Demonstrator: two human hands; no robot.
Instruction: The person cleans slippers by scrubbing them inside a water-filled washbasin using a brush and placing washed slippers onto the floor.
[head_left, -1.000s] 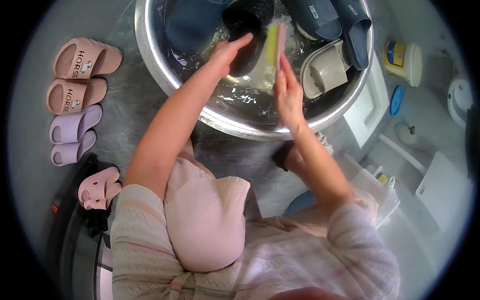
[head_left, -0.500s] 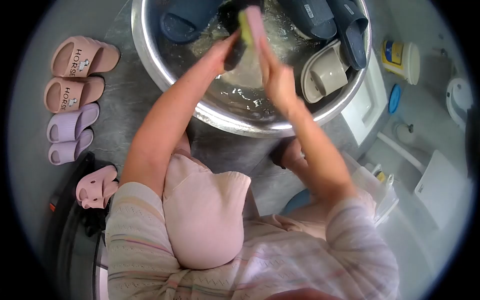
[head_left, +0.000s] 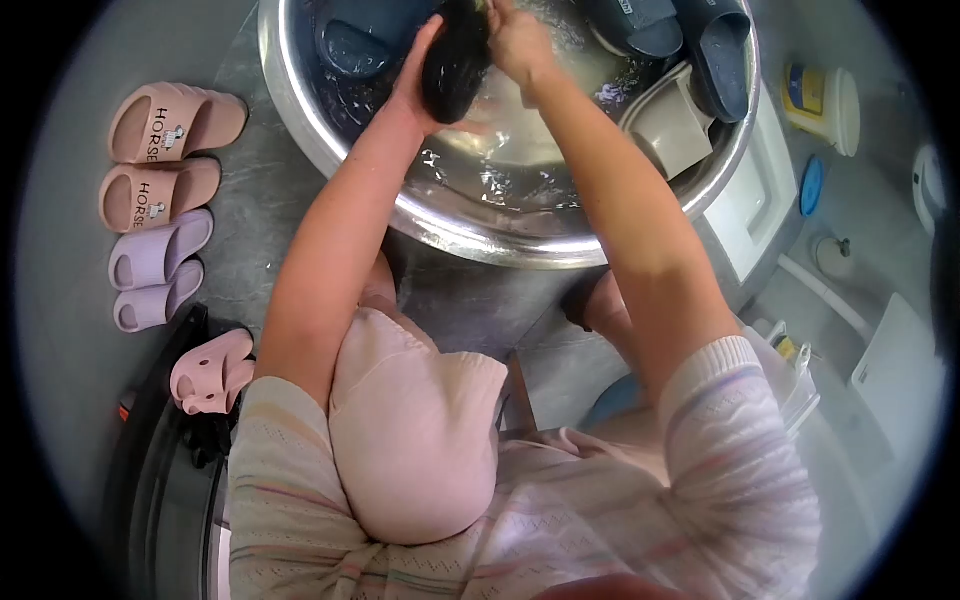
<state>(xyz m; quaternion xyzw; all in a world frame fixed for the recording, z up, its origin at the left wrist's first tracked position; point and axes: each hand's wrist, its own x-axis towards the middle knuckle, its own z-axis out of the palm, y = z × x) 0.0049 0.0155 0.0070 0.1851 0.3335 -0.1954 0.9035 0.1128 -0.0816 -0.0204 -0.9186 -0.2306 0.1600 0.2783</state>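
My left hand grips a dark slipper, which it holds tilted over the water in a large metal basin. Close beside it, at the top edge of the view, my right hand is closed. The pink scrubbing brush with yellow-green bristles, plain half a second ago, is now almost wholly hidden by that hand. Dark blue slippers lie in the basin on the left. Another dark blue slipper and a beige slipper lean along its right side.
Pink HORSE slippers, lilac slippers and a pink slipper with a face are lined up at left. A white bucket, a blue lid and a white floor basin are at right.
The dark slipper has turned, so more of its dark side faces me. My right hand has moved up and away from me, carrying the brush mostly out of sight. The view has shifted slightly.
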